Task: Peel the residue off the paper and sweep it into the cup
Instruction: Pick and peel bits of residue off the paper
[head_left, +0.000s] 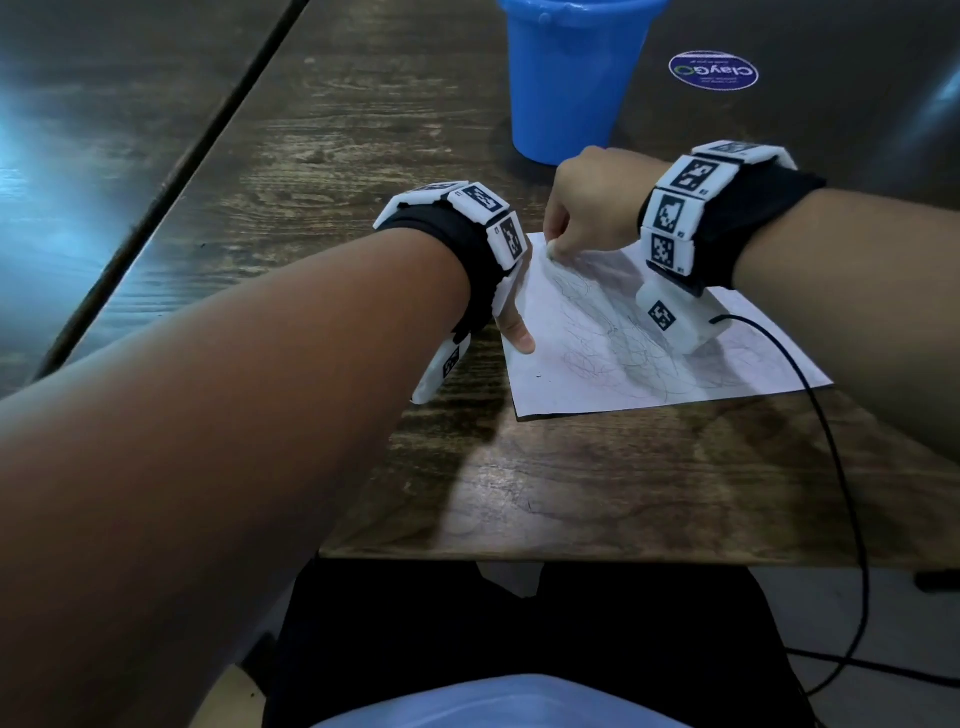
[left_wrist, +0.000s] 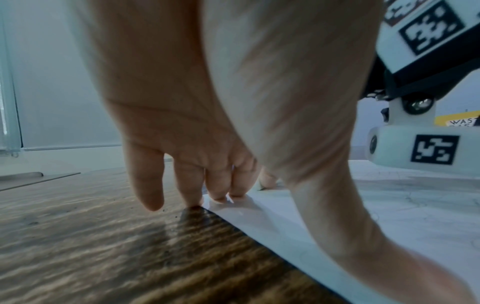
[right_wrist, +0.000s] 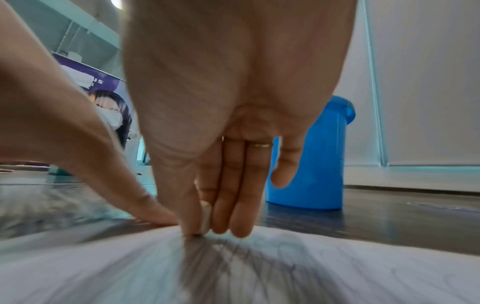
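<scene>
One paper (head_left: 644, 358), scribbled, flat on wooden table (head_left: 363, 171). One blue cup (head_left: 566, 78) upright beyond its far edge, apart. One small white eraser-like piece (right_wrist: 206, 218) pinched between thumb and fingers of right hand (head_left: 592, 202), pressed to paper's far corner. Left hand (left_wrist: 197, 127): fingers fairly straight, tips pressing paper's left edge.

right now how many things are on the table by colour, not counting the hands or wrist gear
blue: 1, the plastic cup
white: 2, the scribbled paper and the small eraser-like piece pinched in the right hand
purple: 1, the oval sticker
black: 1, the cable
total: 5
</scene>
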